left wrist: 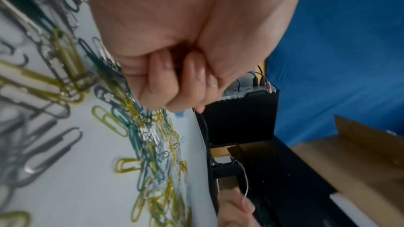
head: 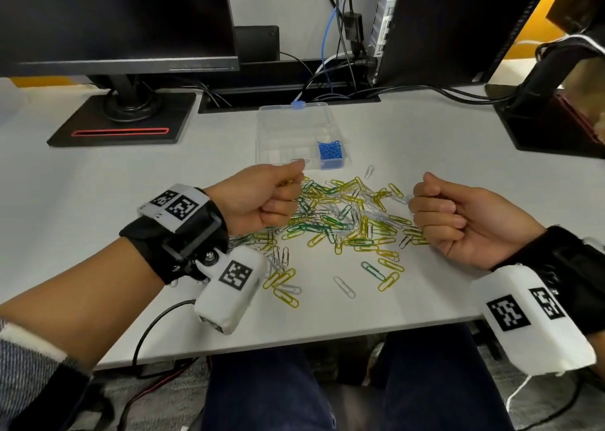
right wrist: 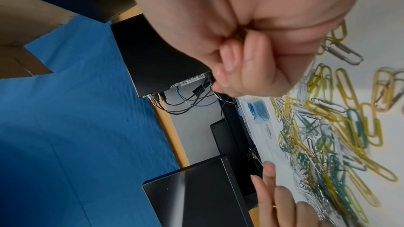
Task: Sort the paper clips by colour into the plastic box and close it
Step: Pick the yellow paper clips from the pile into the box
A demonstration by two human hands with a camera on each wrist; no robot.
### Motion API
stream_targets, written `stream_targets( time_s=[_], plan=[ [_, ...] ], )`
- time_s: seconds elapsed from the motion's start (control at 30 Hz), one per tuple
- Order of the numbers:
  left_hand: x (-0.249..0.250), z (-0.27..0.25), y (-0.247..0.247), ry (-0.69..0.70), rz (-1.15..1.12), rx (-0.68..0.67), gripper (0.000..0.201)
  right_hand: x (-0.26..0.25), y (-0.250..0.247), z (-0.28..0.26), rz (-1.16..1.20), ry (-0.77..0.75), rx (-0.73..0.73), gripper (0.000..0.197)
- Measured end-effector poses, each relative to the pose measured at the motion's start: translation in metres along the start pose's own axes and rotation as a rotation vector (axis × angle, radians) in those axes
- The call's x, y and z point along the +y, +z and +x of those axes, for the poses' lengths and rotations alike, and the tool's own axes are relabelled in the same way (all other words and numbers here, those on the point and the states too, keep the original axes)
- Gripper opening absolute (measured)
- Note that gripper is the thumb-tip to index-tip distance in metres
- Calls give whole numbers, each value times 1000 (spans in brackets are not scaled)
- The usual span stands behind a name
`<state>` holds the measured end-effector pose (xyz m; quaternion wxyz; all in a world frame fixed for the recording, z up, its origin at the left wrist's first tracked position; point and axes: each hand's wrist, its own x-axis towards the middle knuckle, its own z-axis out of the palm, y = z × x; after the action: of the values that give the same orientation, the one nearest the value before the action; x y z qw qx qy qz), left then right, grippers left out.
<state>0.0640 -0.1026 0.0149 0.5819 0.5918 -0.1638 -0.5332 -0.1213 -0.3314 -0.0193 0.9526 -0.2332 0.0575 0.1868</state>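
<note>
A mixed pile of yellow, green and silver paper clips (head: 343, 214) lies on the white desk between my hands. Behind it stands the clear plastic box (head: 288, 126), lid open, with blue clips (head: 330, 150) in its front right compartment and one clip (head: 299, 161) in the compartment beside it. My left hand (head: 288, 188) is a fist at the pile's left edge, close to the box front, with yellow clips (head: 285, 183) pinched under the thumb. My right hand (head: 422, 201) is curled at the pile's right edge; the right wrist view shows a yellowish clip (right wrist: 240, 34) inside the fist (right wrist: 236, 54).
A monitor base (head: 121, 119) stands at the back left, a second black stand (head: 540, 116) at the back right. A computer case (head: 442, 27) and cables (head: 330, 83) sit behind the box. Loose clips (head: 343, 286) lie toward the desk's front edge.
</note>
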Motion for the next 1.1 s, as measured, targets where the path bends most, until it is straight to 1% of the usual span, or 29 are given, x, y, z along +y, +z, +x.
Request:
stream_targets(
  time_s=[0.03, 0.1, 0.17, 0.23, 0.3, 0.37, 0.43, 0.5, 0.57, 0.67, 0.73, 0.8, 0.87, 0.93, 0.97, 1.0, 1.03, 1.1],
  plan=[
    [-2, 0, 2, 35, 115, 34, 27, 0, -2, 0, 14, -2, -4, 49],
    [-6, -2, 6, 104, 340, 86, 31, -2, -5, 0, 29, -14, 9, 44],
    [-8, -5, 8, 145, 532, 110, 35, -2, -4, 0, -26, -50, 78, 29],
    [-8, -9, 12, 155, 688, 108, 37, 0, 5, -2, -134, -95, 182, 11],
    [-7, -14, 19, 156, 923, 143, 40, 4, 18, -2, -217, -113, 306, 8],
    [-10, -19, 29, 149, 1250, 230, 42, 6, 29, -2, -268, -116, 437, 10],
    [-14, -22, 37, 146, 1497, 313, 39, 7, 37, -2, -308, -111, 501, 11],
    [-20, -22, 41, 140, 1604, 343, 33, 8, 40, -2, -336, -109, 533, 12],
    [-24, -19, 42, 147, 1657, 348, 28, 9, 41, -2, -348, -108, 545, 13],
    [-27, -13, 40, 170, 1655, 341, 22, 9, 43, -2, -361, -111, 565, 12],
    [-25, -14, 39, 158, 1614, 299, 17, 10, 45, -1, -374, -108, 583, 12],
    [-19, -16, 36, 146, 1593, 235, 11, 12, 46, 0, -391, -103, 595, 17],
    [-14, -19, 32, 129, 1547, 202, 12, 12, 45, 0, -408, -99, 611, 22],
    [-9, -21, 28, 118, 1451, 221, 22, 13, 44, 1, -405, -99, 608, 24],
    [-8, -20, 26, 114, 1364, 234, 27, 13, 44, 1, -393, -103, 600, 23],
    [-7, -20, 23, 104, 1214, 234, 29, 12, 43, 1, -376, -104, 586, 21],
    [-7, -20, 21, 92, 987, 219, 29, 12, 43, 1, -352, -104, 565, 19],
    [-6, -20, 18, 47, 402, 171, 27, 11, 41, 1, -295, -98, 497, 12]
  ],
)
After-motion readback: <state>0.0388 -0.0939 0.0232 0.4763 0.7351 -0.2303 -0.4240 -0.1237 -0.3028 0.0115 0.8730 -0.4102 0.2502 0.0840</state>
